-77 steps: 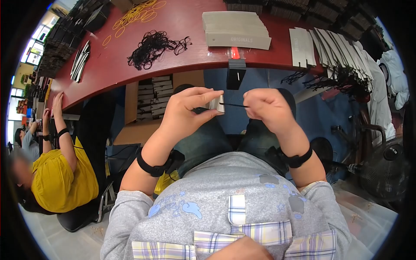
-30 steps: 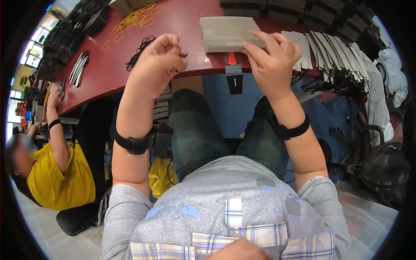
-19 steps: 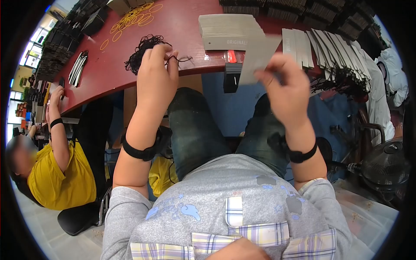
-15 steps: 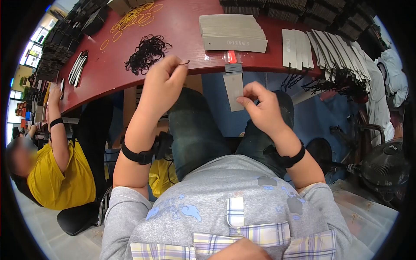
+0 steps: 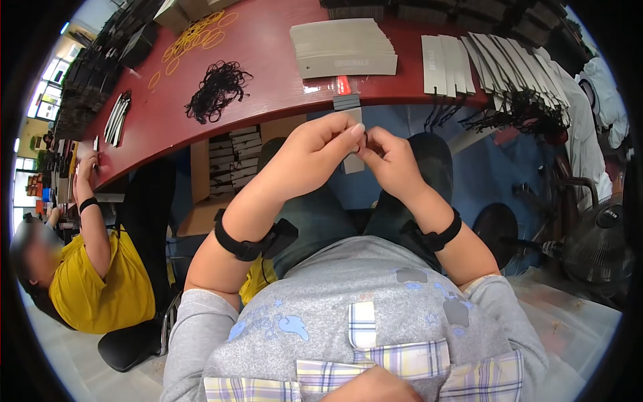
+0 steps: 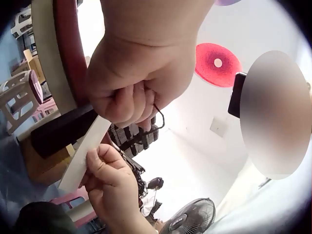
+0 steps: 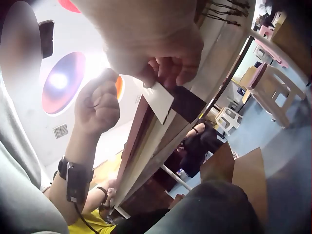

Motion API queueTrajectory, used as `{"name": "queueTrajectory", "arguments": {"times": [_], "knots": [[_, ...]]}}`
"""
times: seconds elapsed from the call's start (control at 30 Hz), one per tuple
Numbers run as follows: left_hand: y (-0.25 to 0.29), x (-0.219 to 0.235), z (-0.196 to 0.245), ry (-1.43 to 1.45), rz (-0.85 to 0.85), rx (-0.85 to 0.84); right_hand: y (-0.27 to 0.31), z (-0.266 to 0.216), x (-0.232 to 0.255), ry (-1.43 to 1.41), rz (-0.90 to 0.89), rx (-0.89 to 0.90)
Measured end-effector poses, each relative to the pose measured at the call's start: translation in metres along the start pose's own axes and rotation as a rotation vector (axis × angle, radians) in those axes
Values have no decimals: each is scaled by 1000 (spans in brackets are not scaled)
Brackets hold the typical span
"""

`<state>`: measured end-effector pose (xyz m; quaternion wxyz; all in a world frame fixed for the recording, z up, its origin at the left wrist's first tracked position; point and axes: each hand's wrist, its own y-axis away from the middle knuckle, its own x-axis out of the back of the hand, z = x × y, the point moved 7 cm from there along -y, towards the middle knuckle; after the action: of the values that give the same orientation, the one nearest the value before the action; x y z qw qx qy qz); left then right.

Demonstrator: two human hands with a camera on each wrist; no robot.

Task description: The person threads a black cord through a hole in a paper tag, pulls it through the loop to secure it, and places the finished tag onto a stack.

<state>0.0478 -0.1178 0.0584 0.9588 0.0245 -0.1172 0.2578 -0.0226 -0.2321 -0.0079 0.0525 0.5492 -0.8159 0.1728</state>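
Observation:
In the head view my left hand (image 5: 305, 157) meets my right hand (image 5: 395, 164) over the knees. A narrow grey card (image 5: 352, 163) hangs behind the fingertips. The left wrist view shows my left hand (image 6: 141, 73) with curled fingers gripping a thin black cord (image 6: 162, 117), its loop sticking out. Below it my right hand (image 6: 114, 187) pinches the card (image 6: 85, 153) between thumb and fingers. From the right wrist view, the card (image 7: 158, 102) sits under my right hand (image 7: 156, 48), and my left hand (image 7: 97, 105) is a little apart.
On the red table (image 5: 268, 84) lie a black cord pile (image 5: 218, 90), yellow bands (image 5: 194, 40), a grey card stack (image 5: 345, 50) and corded cards (image 5: 516, 67). An open carton (image 5: 201, 218) stands beneath. A person in yellow (image 5: 104, 285) sits left; a fan (image 5: 599, 234) stands right.
My left hand has moved from beside the cord pile, right and down to the card. My right hand still pinches the card, which it took from the stack area earlier.

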Motion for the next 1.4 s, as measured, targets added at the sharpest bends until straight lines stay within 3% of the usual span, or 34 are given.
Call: {"name": "queueTrajectory", "arguments": {"times": [0.03, 0.13, 0.2, 0.27, 0.4, 0.57, 0.8, 0.9, 1.0, 1.1, 1.2, 1.3, 1.4], "knots": [[-3, 2, 5, -163, 89, -120, 0, 1, -1, -1, -8, -16], [1, 17, 4, -291, 306, -58, -1, 4, -4, 10, -20, -23], [7, 33, -7, -231, 472, -158, 0, -1, -1, 104, 40, 40], [14, 50, -39, -25, 450, 28, -1, -18, 3, 281, 162, 159], [39, 55, -70, 110, 390, 184, -5, -44, 1, 379, 445, 315], [54, 43, -74, 196, 338, 177, -7, -40, -5, 404, 590, 401], [55, 42, -72, 175, 308, 188, 8, -55, 7, 630, 714, 753], [54, 38, -74, 178, 284, 189, 7, -52, 9, 593, 650, 722], [56, 32, -78, 200, 237, 190, 1, -50, 8, 533, 458, 531], [56, 25, -78, 208, 132, 225, -5, -44, 1, 247, 113, 329], [56, 13, -68, 240, -23, 215, 1, -54, 4, 382, 67, 707], [54, 8, -65, 161, -88, 173, 4, -54, -8, 299, -129, 610], [54, 2, -61, 168, -107, 151, -8, -33, -12, -340, -109, 61]]}}
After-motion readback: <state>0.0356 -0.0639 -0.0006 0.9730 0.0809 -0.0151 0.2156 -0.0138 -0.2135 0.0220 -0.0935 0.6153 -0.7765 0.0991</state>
